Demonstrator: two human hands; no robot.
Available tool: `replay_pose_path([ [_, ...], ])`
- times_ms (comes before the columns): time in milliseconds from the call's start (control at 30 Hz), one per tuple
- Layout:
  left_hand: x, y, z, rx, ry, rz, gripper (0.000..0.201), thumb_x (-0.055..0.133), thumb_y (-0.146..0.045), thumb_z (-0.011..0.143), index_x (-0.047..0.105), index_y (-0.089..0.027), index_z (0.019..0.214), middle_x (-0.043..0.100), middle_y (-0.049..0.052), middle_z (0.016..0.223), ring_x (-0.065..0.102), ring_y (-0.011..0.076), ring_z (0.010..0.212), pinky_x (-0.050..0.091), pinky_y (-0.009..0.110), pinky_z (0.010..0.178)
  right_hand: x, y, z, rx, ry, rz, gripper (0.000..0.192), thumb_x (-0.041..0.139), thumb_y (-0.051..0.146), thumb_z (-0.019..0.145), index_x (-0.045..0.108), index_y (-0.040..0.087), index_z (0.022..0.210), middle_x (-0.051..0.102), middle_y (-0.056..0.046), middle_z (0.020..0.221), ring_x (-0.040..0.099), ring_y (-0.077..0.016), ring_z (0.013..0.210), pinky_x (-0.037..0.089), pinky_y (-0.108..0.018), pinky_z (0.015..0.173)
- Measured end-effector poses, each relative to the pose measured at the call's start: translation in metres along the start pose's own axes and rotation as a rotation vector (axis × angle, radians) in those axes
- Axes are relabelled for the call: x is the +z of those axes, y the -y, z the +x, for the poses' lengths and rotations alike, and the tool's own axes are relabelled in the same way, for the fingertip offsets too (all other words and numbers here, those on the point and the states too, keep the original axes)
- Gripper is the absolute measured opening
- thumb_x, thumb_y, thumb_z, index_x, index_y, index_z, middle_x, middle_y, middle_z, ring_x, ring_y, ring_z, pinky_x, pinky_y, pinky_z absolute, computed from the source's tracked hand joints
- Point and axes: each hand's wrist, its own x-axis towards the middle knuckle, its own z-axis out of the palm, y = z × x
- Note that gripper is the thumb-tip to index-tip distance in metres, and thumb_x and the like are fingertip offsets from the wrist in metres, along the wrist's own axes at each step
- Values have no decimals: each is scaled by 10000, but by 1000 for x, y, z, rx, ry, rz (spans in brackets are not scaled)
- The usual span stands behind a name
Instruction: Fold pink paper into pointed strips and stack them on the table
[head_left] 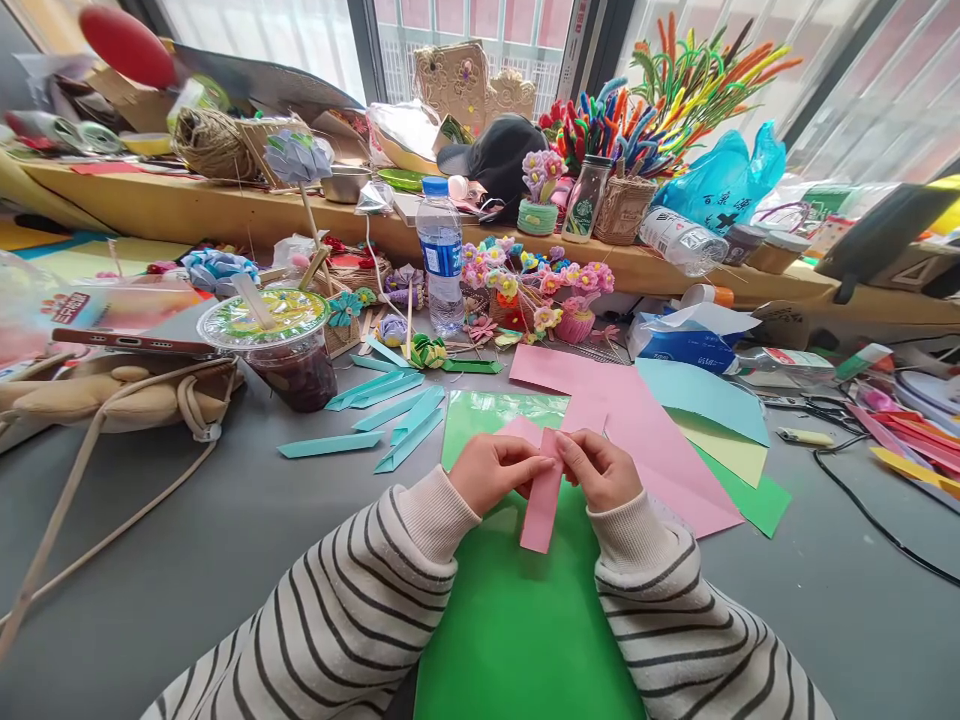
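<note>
Left fingers (541,466): pinched on the upper left edge of the pink paper strip (542,500), thumb on top.
Right fingers (564,455): closed on the strip's upper right edge, tips touching those of the other hand.
Left hand (495,470): curled, at 9 o'clock of the strip, striped sleeve (352,610) behind it.
Right hand (600,468): curled, at 3 o'clock of the strip, wrist in a matching sleeve.
Pink paper strip: folded, narrow, held up between both hands near the middle of the view, lower end hanging toward 6 o'clock over the green sheet (517,620).
Green sheet: flat on the table (187,540), under the forearms, reaching the near edge of the view.
Pink sheet (645,440): lying just beyond the hands, at 1 o'clock, overlapping a light blue sheet (701,395) and a yellow-green one.
Teal folded strips (390,405): scattered on the table at 10 o'clock of the hands, well apart from them.
Drink cup (281,345): sealed lid, straw in it, farther out at 10 o'clock.
Water bottle (441,255): upright, at 12 o'clock, beside small flower pots (540,285).
Tissue pack (686,340): at 2 o'clock, past the sheets.
Beige bag (112,395): at 9 o'clock, strap trailing across the table.
Window ledge (225,205): along the far side, crowded with twine, a black cap and pipe cleaners (675,90).
</note>
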Motion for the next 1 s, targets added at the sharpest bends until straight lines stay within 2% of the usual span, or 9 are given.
replay_pose_path([
  [100,1,1,-1,-30,29,-41,243,574,-357,624,616,-119,611,582,6,542,547,118,504,470,218,494,0,-3,0,-61,-14,-143,307,445,431,716,483,178,546,430,22,473,380,-91,421,317,-218,408],
  [200,2,1,-2,-65,56,-100,253,587,-366,609,617,-116,611,588,7,540,554,125,508,474,228,500,1,-1,-1,-152,-31,-285,337,398,404,751,396,190,491,359,34,456,329,-89,423,282,-221,420],
  [333,2,0,0,-109,76,-202,248,612,-351,592,601,-103,600,583,5,541,549,108,503,469,217,504,1,3,-2,-228,-34,-358,352,361,368,781,322,195,478,303,39,457,297,-89,425,259,-223,432],
  [467,1,0,1,-98,47,-271,232,639,-317,574,590,-99,636,597,11,584,561,108,548,474,219,528,2,1,-1,-192,-20,-294,342,384,392,767,352,192,491,325,40,460,306,-86,424,269,-222,426],
  [667,0,0,0,-114,42,-226,228,651,-308,556,600,-92,611,597,14,554,561,112,515,476,230,518,2,0,0,-76,-50,-35,264,482,418,698,526,168,627,502,-3,559,427,-102,467,352,-217,420],
  [1000,0,-1,-1,-155,50,-255,238,649,-317,554,618,-96,637,616,19,585,584,128,550,492,247,556,2,3,-2,-48,-59,-28,240,557,399,648,534,170,579,538,-6,525,479,-117,476,394,-236,446],
])
